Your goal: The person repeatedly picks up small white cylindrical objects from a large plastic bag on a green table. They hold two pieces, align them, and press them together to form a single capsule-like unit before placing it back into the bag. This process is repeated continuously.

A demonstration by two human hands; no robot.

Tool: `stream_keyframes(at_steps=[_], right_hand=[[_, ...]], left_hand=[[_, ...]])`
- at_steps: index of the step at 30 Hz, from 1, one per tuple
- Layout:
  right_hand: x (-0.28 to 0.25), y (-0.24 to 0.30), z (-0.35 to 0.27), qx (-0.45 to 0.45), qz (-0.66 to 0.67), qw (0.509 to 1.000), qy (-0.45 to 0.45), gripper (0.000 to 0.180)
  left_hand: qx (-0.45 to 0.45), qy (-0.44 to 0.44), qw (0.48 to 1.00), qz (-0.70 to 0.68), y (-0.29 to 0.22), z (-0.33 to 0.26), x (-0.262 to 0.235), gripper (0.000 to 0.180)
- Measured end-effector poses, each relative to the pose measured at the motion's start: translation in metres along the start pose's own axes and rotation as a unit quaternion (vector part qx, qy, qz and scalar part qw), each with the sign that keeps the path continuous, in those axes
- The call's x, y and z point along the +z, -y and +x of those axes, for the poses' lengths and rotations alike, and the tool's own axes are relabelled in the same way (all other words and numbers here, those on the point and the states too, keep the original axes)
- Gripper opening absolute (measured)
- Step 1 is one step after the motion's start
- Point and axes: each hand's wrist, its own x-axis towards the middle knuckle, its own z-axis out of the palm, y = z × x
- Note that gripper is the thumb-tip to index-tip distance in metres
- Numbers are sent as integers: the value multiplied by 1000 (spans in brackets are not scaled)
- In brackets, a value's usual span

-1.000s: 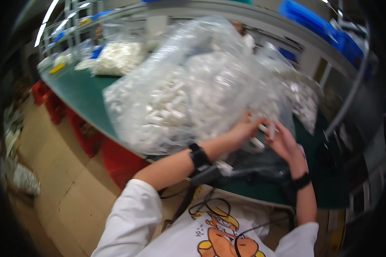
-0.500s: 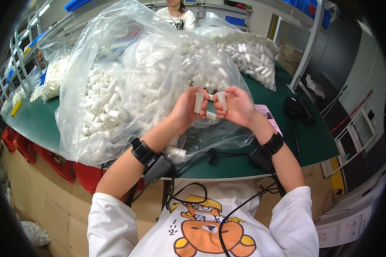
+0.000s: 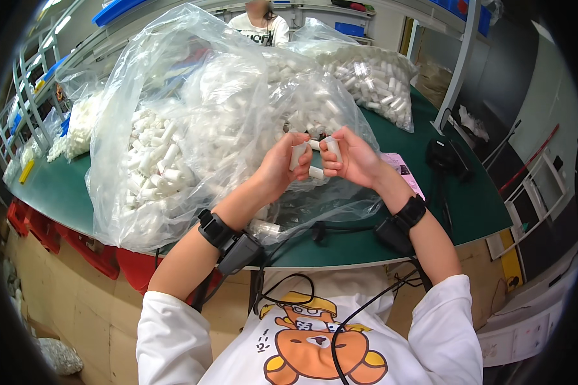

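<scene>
Holding: both hands are raised together above the near edge of the green counter (image 3: 77,192), each closed on a small white plastic tube.
Left hand (image 3: 281,168): its grip is wrapped around one white tube (image 3: 298,154), which stands roughly upright between thumb and fingers.
Right hand (image 3: 352,160): its grip pinches a second white tube (image 3: 332,147), tilted slightly toward the left one; the two tube tops sit just beside each other.
Loose tube (image 3: 316,172): a third short white piece shows low between the two hands; whether either hand holds it cannot be told.
Large clear bag (image 3: 192,128): a crumpled transparent plastic sack, stuffed with white tubes, fills the left and middle of the counter directly behind the hands.
Second clear bag (image 3: 372,77): a smaller sack of the same white tubes lies farther away on the right.
Far-left bags (image 3: 77,125): more clear packages of white parts sit at the far left of the counter.
Pink card (image 3: 404,172): a flat pink rectangle lies on the counter just right of the right hand, partly hidden by the wrist.
Black device (image 3: 446,160): a dark object with cables rests on the right part of the counter.
Wristbands: a black band with a cabled unit sits on each forearm.
Blue bins (image 3: 119,9): blue trays sit on the shelf at far left.
Other person (image 3: 260,25): someone in a white shirt sits at the far side.
</scene>
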Motion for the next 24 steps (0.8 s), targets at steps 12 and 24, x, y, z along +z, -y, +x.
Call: stream_keyframes(at_steps=[12, 24], right_hand=[[38, 2, -3, -129, -315, 938, -66, 39], [117, 2, -17, -330, -558, 741, -173, 27]], left_hand=[[44, -16, 999, -26, 2, -3, -1, 39], [88, -57, 994, 7, 15, 13, -17, 42]])
